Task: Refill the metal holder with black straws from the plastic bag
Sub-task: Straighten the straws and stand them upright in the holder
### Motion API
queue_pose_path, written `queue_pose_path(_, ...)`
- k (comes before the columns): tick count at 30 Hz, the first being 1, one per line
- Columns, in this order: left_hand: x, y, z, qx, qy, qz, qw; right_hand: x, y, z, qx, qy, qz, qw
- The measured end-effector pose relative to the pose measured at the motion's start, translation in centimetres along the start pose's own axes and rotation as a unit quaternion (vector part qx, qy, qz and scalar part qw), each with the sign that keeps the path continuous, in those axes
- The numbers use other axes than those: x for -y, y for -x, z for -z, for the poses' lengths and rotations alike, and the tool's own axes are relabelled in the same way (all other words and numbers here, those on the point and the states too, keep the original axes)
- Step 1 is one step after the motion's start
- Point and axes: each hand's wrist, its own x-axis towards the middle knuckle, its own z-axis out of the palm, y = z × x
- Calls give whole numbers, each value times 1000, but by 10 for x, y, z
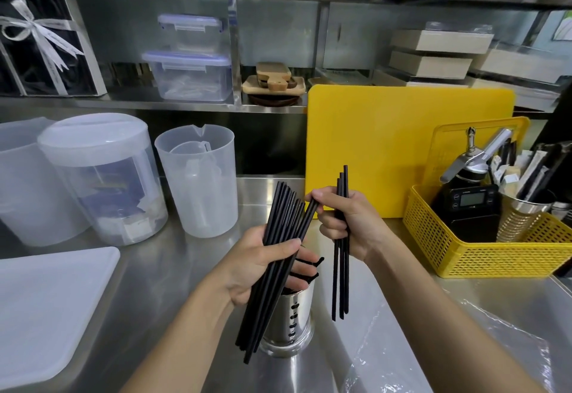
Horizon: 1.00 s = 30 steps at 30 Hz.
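My left hand (pixel 266 264) grips a fanned bundle of several black straws (pixel 280 222), tilted up to the right, right above the metal holder. The perforated metal holder (pixel 291 320) stands upright on the steel counter just below that hand, with a few bent black straw ends showing at its rim. My right hand (pixel 346 222) holds three black straws (pixel 341 284) upright in its fingers, while its thumb and forefinger pinch the tip of the rightmost straw of the left bundle. The clear plastic bag (pixel 464 340) lies flat on the counter at lower right.
A yellow cutting board (pixel 402 145) leans against the back wall. A yellow basket (pixel 483 256) with a scale and utensils stands at right. Translucent pitchers (pixel 198 182) and a lidded container (pixel 102 176) stand at left, a white board (pixel 46 309) lies at lower left.
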Motion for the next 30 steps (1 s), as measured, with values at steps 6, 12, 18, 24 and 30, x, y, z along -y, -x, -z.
queue_pose_path(6, 2, -2, 1, -14, -12, -12, 1000, -2, 0, 2, -18, -27, 26, 999)
queue_pose_path(12, -1, -2, 4, -27, 5, -16, 999, -6, 5, 5, 28, -9, 9, 1000)
queue_pose_path(18, 0, -1, 4, -28, 22, -10, 999, -11, 4, -3, 31, 80, 5, 996)
queue_pose_path(24, 2, -1, 7, -39, 27, -5, 999, -13, 2, -4, -15, 43, 17, 999)
queue_pose_path(30, 5, -3, 7, -22, 7, -2, 1000, -7, 2, -4, -16, 41, 51, 998)
